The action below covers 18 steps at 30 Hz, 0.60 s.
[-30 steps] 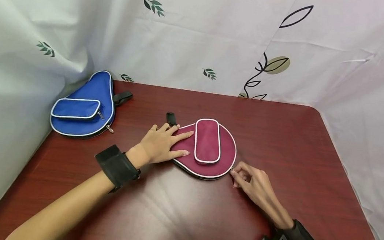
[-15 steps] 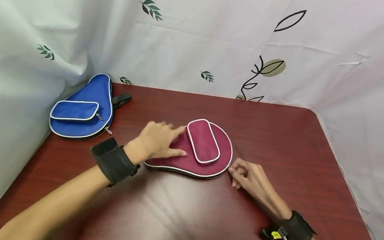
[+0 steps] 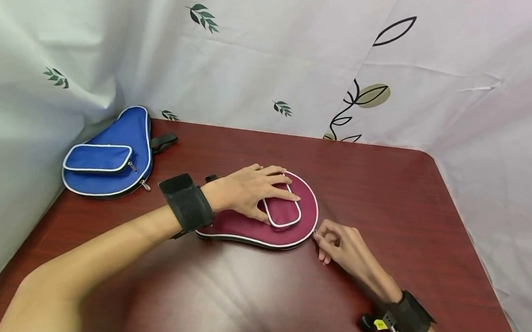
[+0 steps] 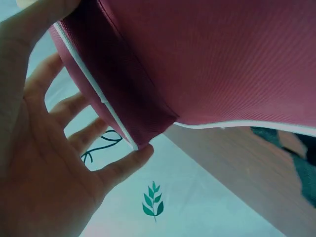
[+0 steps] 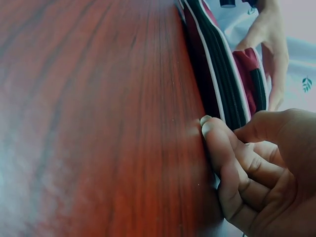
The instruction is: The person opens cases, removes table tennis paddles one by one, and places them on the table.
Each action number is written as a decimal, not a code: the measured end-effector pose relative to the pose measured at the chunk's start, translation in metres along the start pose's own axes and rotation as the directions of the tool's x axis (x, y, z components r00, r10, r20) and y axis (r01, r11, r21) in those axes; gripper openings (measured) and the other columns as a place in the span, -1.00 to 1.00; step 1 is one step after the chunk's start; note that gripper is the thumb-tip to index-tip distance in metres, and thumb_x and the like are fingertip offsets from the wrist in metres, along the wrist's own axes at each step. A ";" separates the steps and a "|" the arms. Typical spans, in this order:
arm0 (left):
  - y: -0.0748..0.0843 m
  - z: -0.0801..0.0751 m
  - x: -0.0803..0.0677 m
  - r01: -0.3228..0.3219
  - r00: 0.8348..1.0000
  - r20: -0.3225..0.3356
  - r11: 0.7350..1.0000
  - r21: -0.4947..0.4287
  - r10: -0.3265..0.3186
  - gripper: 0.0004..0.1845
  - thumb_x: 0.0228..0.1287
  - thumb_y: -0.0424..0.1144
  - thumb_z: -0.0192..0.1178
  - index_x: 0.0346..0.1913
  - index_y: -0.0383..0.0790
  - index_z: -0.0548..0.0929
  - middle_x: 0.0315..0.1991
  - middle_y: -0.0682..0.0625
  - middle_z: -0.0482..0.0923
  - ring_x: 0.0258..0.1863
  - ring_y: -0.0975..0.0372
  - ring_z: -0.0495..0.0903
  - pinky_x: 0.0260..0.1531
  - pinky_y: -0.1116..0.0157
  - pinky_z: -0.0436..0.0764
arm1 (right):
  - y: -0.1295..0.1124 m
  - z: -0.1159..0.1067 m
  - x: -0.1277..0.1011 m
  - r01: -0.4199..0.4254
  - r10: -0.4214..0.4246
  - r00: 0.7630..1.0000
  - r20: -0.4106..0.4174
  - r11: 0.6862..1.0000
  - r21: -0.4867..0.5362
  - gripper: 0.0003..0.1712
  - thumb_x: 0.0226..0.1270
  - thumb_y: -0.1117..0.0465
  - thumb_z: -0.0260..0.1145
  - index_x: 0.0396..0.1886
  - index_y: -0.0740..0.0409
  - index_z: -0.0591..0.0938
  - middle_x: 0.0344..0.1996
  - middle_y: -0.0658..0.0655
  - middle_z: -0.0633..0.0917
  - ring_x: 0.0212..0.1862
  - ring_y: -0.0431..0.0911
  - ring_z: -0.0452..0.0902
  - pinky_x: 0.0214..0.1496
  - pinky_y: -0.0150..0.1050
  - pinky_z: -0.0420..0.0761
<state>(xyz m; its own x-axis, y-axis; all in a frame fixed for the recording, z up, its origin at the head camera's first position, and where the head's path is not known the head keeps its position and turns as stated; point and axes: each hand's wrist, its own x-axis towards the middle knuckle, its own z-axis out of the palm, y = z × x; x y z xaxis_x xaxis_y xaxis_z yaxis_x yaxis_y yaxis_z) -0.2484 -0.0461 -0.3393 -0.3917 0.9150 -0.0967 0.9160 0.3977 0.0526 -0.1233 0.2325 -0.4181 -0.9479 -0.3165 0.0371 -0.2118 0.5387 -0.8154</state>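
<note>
Left hand [image 3: 253,189] lies flat across the maroon case [image 3: 269,221], fingers straight and spread over its raised pocket [image 3: 281,212], pressing it down on the table [image 3: 386,189]. The left wrist view confirms it: open fingers against the maroon cloth and its white piping, nothing curled round anything. The right hand [image 3: 344,247] sits at the case's near right rim, fingers curled and thumb and forefinger pinched together on the zip pull [image 3: 315,232]. The pull itself is tiny in the head view and hidden behind the fingers in the right wrist view, so the pinch is a fair reading, not a certainty. That right wrist view does show the black zip band along the case's edge, teeth meeting as far as can be seen. So the case looks shut, or nearly so, with the pull at the round end; whether any stretch is left open cannot be told. The case lies mid-table, flat, long axis running left to right, round head to the right, narrow handle end to the left under the left wrist. Far left, a blue case [image 3: 107,158] rests by the curtain [image 3: 259,59].
</note>
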 end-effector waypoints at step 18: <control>-0.006 0.010 0.004 0.104 0.987 -0.135 0.984 0.144 -0.085 -0.24 0.24 0.42 0.20 0.46 0.26 0.43 0.34 -0.04 0.46 0.35 -0.03 0.33 -0.01 -0.08 0.55 | 0.004 -0.001 0.011 -0.014 0.014 1.000 -0.005 1.000 -0.025 -0.89 0.53 0.17 0.26 -0.27 0.03 0.62 -0.68 -0.07 0.67 -0.65 -0.15 0.61 -0.57 -0.25 0.61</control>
<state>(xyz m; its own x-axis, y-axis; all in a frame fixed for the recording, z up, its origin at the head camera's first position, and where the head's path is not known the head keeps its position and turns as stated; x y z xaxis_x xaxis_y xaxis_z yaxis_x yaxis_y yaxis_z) -0.2545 -0.0457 -0.3494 -0.4762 0.8786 0.0342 0.8730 0.4771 -0.1014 -0.1350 0.2314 -0.4200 -0.9520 -0.3048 0.0290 -0.2046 0.5628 -0.8009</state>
